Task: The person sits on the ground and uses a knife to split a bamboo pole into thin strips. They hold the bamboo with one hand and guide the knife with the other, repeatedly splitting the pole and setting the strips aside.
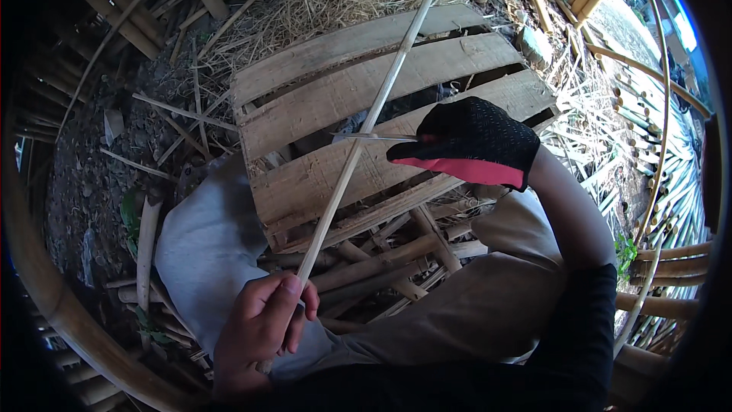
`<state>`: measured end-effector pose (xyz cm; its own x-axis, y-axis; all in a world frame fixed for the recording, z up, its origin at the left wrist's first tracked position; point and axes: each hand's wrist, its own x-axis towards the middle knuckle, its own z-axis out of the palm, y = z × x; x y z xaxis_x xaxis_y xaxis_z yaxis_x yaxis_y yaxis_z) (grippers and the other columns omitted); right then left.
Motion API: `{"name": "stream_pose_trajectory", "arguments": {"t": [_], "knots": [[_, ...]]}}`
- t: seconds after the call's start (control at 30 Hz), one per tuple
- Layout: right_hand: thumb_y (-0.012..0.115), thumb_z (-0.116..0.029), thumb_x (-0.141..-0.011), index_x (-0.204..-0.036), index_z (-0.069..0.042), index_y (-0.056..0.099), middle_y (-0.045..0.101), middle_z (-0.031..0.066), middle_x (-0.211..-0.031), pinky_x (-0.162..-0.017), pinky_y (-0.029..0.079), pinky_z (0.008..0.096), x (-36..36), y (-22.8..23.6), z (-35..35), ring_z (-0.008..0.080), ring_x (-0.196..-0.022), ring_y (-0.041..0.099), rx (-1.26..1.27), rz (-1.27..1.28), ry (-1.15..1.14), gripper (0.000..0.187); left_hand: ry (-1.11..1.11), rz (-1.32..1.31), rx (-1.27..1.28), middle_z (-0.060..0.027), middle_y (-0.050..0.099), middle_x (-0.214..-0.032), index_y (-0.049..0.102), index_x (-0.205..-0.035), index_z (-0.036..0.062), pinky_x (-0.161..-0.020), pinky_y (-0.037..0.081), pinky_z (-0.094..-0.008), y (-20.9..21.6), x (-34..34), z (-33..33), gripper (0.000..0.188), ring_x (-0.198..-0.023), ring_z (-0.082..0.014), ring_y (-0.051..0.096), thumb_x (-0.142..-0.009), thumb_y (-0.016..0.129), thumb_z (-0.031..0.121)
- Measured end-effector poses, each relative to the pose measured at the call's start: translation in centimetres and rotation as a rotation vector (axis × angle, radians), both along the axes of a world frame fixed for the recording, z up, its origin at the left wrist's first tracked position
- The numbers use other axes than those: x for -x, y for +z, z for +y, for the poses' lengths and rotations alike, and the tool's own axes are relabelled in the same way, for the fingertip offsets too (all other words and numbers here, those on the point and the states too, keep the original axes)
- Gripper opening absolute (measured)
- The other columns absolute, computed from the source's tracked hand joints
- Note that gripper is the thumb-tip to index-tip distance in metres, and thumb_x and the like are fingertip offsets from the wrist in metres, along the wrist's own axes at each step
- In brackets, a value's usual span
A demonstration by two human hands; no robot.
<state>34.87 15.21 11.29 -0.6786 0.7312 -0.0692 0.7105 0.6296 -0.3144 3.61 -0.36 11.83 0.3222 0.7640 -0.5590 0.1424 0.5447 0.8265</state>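
The left hand (267, 320) is pinching the bamboo strip (380, 99) near its end — apparently steadying it — while the gloved right hand (473, 141) is clasping a thin knife (385, 138) crosswise to it

The strip (334, 204) is matt wood, the slats (305, 108) rough wood, the blade (390, 138) apparently metal.

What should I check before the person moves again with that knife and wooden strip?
1. Left hand gripping the strip: ok, near its lower end.
2. Right hand holding the knife: ok.
3. Left fingers clear of the blade: ok, well below it.
4. Both hands gloved: not ok; the left is bare, the right wears a glove.
5. Blade touching the strip: cannot tell; they cross in view.
6. Strip's far end clear: cannot tell; out of picture.
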Motion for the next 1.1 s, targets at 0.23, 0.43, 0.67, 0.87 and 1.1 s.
{"name": "stream_pose_trajectory", "arguments": {"t": [0.23,0.43,0.67,0.87,1.1], "knots": [[0.065,-0.017,-0.087,-0.124,-0.024,0.064,0.062,0.0098,-0.097,-0.073,0.054,0.0342,0.5,3.7,-4.5,0.0267,-0.083,0.063,-0.129,-0.103,-0.034,0.038,0.043,-0.155,-0.048,0.0038,0.038,-0.052,0.059,-0.096,-0.0063,-0.035,0.028,-0.0192,0.2,0.1,0.9,0.047,-0.036,-0.0027,0.030,-0.104,0.039,0.035],[0.066,-0.024,-0.091,-0.105,-0.008,0.068,0.063,0.0125,-0.092,-0.072,0.052,0.0345,2.3,8.5,-12.2,0.0262,-0.081,0.063,-0.203,-0.063,-0.354,0.022,-0.034,-0.250,-0.144,0.0053,0.038,-0.054,0.062,-0.109,-0.0036,-0.036,0.031,-0.0179,0.5,-0.2,2.8,0.044,-0.038,-0.0017,0.033,-0.104,0.037,0.032],[0.068,-0.043,-0.088,-0.088,-0.003,0.067,0.061,0.0126,-0.075,-0.067,0.051,0.0333,5.4,12.5,-14.6,0.0247,-0.065,0.059,-0.067,-0.177,-0.770,0.040,-0.032,-0.237,-0.186,0.0060,0.037,-0.054,0.060,-0.111,-0.0053,-0.035,0.029,-0.0169,0.6,0.5,1.0,0.044,-0.037,-0.0004,0.030,-0.104,0.038,0.032],[0.052,-0.052,-0.093,-0.101,-0.008,0.070,0.066,0.0166,-0.087,-0.078,0.054,0.0406,5.7,11.3,-12.0,0.0320,-0.084,0.066,-0.073,-0.038,-0.370,0.048,0.056,-0.274,-0.071,0.0059,0.036,-0.052,0.057,-0.108,-0.0099,-0.031,0.022,-0.0178,0.1,2.5,-0.9,0.045,-0.033,-0.0004,0.027,-0.105,0.038,0.031],[0.064,-0.028,-0.087,-0.125,-0.016,0.061,0.061,0.0117,-0.108,-0.082,0.053,0.0339,5.1,6.7,-6.9,0.0265,-0.097,0.063,-0.165,-0.232,0.016,0.040,0.059,-0.284,-0.020,0.0052,0.036,-0.052,0.057,-0.109,-0.0097,-0.033,0.027,-0.0188,-1.3,4.5,-1.7,0.047,-0.035,-0.0012,0.031,-0.105,0.037,0.033]]}}
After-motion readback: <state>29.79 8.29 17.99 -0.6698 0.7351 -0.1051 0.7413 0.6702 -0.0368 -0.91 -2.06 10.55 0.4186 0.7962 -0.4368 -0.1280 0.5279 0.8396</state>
